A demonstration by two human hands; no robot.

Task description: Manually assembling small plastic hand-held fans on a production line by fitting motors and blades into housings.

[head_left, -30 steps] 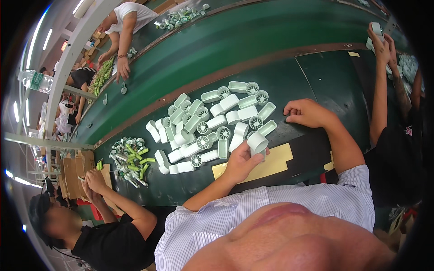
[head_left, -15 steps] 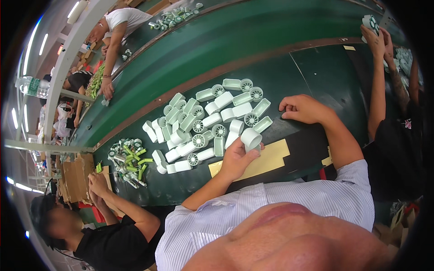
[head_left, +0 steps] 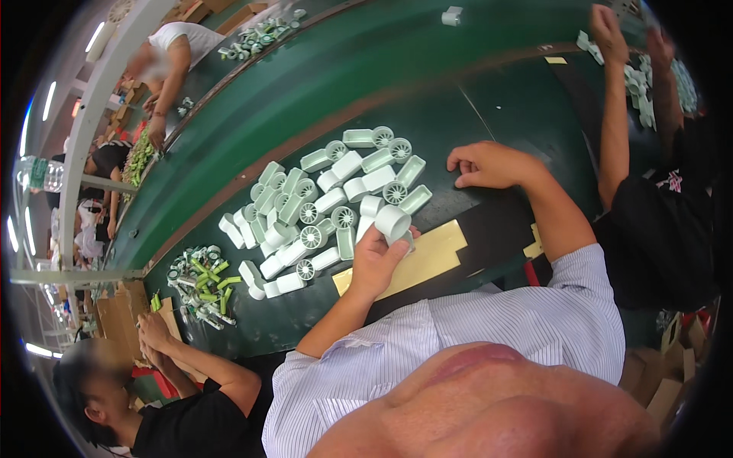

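At centre frame the worker's left hand (head_left: 379, 258) grips a pale green cylindrical housing (head_left: 393, 221), fingers wrapped round its lower part, open end facing up. It sits at the lower right edge of a spread of like housings (head_left: 321, 202), some showing spoked fan ends, laid on the dark green table (head_left: 504, 99). The right hand (head_left: 489, 164), right of centre, rests on the table with fingers curled under, holding nothing visible, just beside the spread's right edge. A yellow card sheet (head_left: 427, 256) lies under the left hand. At lower left, a second person's hands (head_left: 153, 332) are pressed together near a pile of small green and white parts (head_left: 200, 282). At upper right, another person's arm (head_left: 611, 114) reaches over more pale parts.
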